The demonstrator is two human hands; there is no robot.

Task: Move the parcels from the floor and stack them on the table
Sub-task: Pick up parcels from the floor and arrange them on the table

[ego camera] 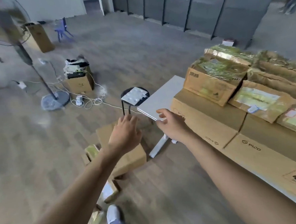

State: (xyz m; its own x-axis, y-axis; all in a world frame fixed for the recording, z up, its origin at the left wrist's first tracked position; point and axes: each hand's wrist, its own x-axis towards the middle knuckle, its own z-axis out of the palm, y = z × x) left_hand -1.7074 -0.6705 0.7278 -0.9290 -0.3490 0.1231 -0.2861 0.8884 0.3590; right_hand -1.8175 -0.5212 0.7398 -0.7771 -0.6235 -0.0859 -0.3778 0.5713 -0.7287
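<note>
step: reaching for next floor parcel | box on floor by worktop leg, small parcels beside | left hand and right hand spread, empty, above | next, likely: stoop, grip both sides, lift onto stack

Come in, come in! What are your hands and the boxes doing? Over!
Hands open, empty: left hand, right hand. On floor below left hand: large parcel. Beyond it, black stool.
</note>
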